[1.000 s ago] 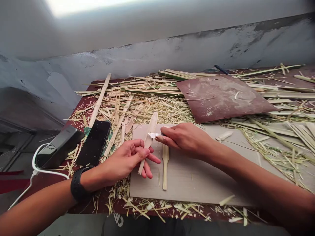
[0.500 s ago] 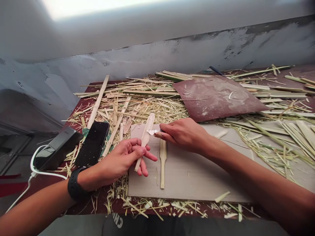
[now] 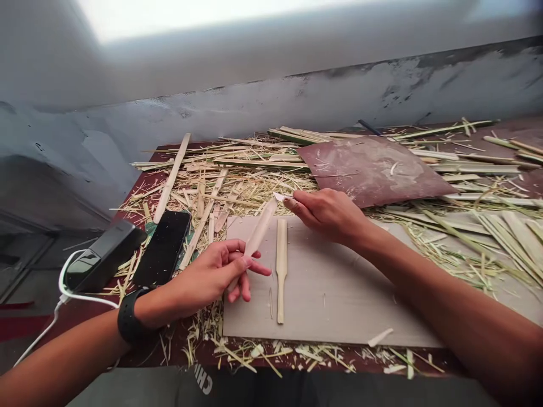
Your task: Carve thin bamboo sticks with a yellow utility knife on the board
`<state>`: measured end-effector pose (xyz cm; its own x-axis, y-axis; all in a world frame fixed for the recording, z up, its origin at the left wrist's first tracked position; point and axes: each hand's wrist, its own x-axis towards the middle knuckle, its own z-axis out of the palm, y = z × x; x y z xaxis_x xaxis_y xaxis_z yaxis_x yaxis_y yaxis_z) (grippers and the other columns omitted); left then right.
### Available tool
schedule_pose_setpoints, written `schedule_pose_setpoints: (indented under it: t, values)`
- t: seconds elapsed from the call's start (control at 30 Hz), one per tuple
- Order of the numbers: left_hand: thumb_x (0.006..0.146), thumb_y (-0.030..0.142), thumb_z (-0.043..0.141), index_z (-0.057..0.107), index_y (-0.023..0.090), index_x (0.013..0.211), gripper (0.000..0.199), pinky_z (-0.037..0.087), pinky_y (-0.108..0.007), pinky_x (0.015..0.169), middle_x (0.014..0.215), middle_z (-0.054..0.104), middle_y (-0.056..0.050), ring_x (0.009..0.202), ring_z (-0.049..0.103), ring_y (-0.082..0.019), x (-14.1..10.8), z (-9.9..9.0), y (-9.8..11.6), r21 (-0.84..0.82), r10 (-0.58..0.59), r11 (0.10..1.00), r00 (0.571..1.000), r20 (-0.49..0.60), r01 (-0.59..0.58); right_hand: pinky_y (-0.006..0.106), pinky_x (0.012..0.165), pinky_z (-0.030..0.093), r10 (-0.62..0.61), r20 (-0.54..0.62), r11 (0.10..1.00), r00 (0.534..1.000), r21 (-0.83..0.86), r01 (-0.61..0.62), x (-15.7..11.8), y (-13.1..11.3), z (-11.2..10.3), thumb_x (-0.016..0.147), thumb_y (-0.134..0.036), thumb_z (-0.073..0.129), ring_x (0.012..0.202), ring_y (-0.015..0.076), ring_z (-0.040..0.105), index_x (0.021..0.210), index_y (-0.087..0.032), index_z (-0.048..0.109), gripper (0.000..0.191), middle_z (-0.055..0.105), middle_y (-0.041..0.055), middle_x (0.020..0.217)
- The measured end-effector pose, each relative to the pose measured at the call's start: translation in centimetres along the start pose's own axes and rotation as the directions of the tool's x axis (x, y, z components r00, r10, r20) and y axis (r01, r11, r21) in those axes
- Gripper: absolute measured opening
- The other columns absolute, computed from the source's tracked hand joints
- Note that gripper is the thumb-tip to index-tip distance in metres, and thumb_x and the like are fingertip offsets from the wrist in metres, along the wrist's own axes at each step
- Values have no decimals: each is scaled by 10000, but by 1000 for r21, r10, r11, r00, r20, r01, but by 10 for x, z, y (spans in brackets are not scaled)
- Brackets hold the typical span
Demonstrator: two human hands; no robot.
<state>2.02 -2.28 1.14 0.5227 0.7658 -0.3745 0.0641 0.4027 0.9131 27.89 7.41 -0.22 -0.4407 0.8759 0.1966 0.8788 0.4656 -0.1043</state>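
A pale bamboo piece (image 3: pixel 262 226) with a flat, wide blade is pinched by its narrow end in my left hand (image 3: pixel 227 268), tilted up and away to the right. My right hand (image 3: pixel 328 212) is closed round a small knife (image 3: pixel 280 196), its short blade touching or very near the far tip of the piece. Most of the knife's handle is hidden by the fingers. Between my hands, a second bamboo piece (image 3: pixel 281 265), wide at the top and narrow at the bottom, lies on the grey board (image 3: pixel 331 305).
A black phone (image 3: pixel 162 249) and a dark boxy device (image 3: pixel 106 254) with a white cable (image 3: pixel 63 277) lie at the left. Bamboo strips (image 3: pixel 263 162) and shavings cover the back. A brown sheet (image 3: pixel 373 169) rests on strips at the back right.
My right hand has moved the knife up from the middle of the bamboo piece to its far tip. The piece, still in my left hand, has turned and tilts further right.
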Motion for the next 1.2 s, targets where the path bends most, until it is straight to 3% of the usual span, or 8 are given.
schedule_pose_setpoints:
  t: [0.13, 0.33, 0.43, 0.5, 0.6, 0.73, 1.07, 1.2]
  values:
    - [993, 411, 566, 608, 116, 950, 301, 283, -195, 471, 925, 712, -79, 504, 381, -33, 1, -6, 3, 135, 19, 991, 1000, -11, -17, 317, 550, 167, -2, -95, 994, 995, 108, 12, -1, 1, -1, 999, -645, 178, 504, 147, 300, 699, -251, 306, 511, 376, -11, 549]
    - [972, 428, 546, 628, 139, 918, 305, 284, -223, 500, 719, 536, 23, 535, 361, -77, 8, -20, -1, 319, 102, 945, 991, -83, -71, 307, 525, 223, 18, -243, 979, 970, 203, 33, -4, -3, -7, 1009, -616, 233, 468, 144, 316, 720, -264, 323, 465, 385, -26, 530]
    - [976, 417, 534, 636, 148, 856, 311, 272, -237, 521, 648, 440, 41, 571, 359, -102, 9, -26, 0, 508, 188, 852, 980, -72, -126, 290, 520, 265, -64, -272, 971, 960, 204, 123, -10, -11, -9, 1020, -615, 284, 472, 143, 370, 849, -239, 464, 451, 466, -27, 555]
    - [970, 386, 544, 652, 152, 911, 264, 307, -243, 551, 659, 482, 34, 600, 401, -114, 9, -28, 2, 579, 227, 799, 973, -38, -164, 278, 529, 305, -179, -284, 953, 942, 188, 238, -13, -15, -8, 1027, -606, 323, 496, 138, 406, 926, -217, 508, 443, 545, -8, 616]
    - [964, 350, 558, 640, 153, 1064, 236, 375, -250, 589, 714, 608, 9, 628, 492, -126, 8, -29, 5, 577, 185, 803, 983, 2, -152, 262, 540, 331, -380, -252, 892, 890, 156, 424, -15, -17, -7, 1043, -576, 352, 554, 124, 461, 932, -198, 538, 436, 635, 43, 768]
    - [953, 281, 564, 642, 145, 1007, 166, 440, -265, 659, 824, 727, -51, 715, 602, -143, 8, -30, 8, 563, 153, 816, 988, 9, -131, 259, 521, 286, -534, -163, 828, 829, 97, 553, -16, -18, -5, 1055, -582, 335, 549, 105, 431, 907, -179, 577, 493, 609, 37, 787]
    - [938, 258, 573, 588, 148, 1113, 207, 422, -268, 639, 917, 769, -73, 720, 597, -141, 11, -35, 5, 538, 164, 835, 986, -43, -115, 260, 515, 288, -523, -169, 850, 835, -39, 525, -18, -20, -4, 1075, -439, 384, 580, 101, 453, 973, -165, 566, 344, 616, 49, 874]
    - [923, 248, 594, 662, 148, 994, 140, 409, -266, 646, 803, 692, -26, 715, 571, -137, 12, -36, 5, 657, 281, 731, 959, -41, -186, 262, 520, 303, -532, -149, 846, 834, -38, 532, -18, -19, -3, 1062, -432, 424, 589, 102, 465, 988, -163, 572, 316, 605, 51, 878]
